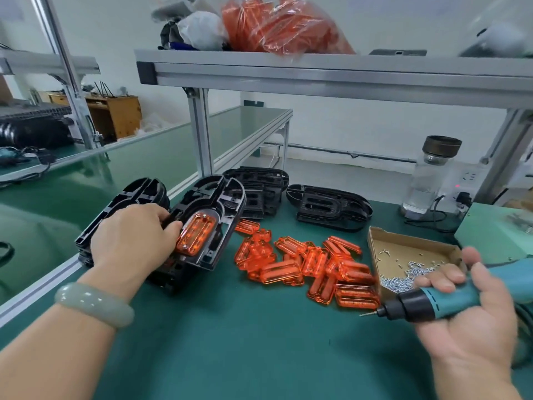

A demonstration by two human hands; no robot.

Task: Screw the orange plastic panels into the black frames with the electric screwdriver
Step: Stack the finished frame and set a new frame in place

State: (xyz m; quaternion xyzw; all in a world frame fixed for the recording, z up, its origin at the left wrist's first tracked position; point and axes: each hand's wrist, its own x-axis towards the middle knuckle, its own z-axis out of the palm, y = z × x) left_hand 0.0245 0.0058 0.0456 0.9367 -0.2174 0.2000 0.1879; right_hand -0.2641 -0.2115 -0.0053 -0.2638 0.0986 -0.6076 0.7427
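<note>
Holding the black frame (223, 203) tilted up at the left of the table (230, 342), my left grip (135, 235) curls round its near edge, fingertips just beside the seated orange panel (196, 233). My right grip (473, 321) is wrapped round the electric screwdriver (444, 298) (a screw (364, 314) seems to sit on its tip), well apart from the frame. Both parts look like light, stiff, slick plastic. I'd clamp the frame's rim, never the thin panel, which might crack.

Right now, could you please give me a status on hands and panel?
Left hand grips black frame, orange panel seated inside. Right hand holds electric screwdriver, off the frame. Loose orange panels lie between.
</note>
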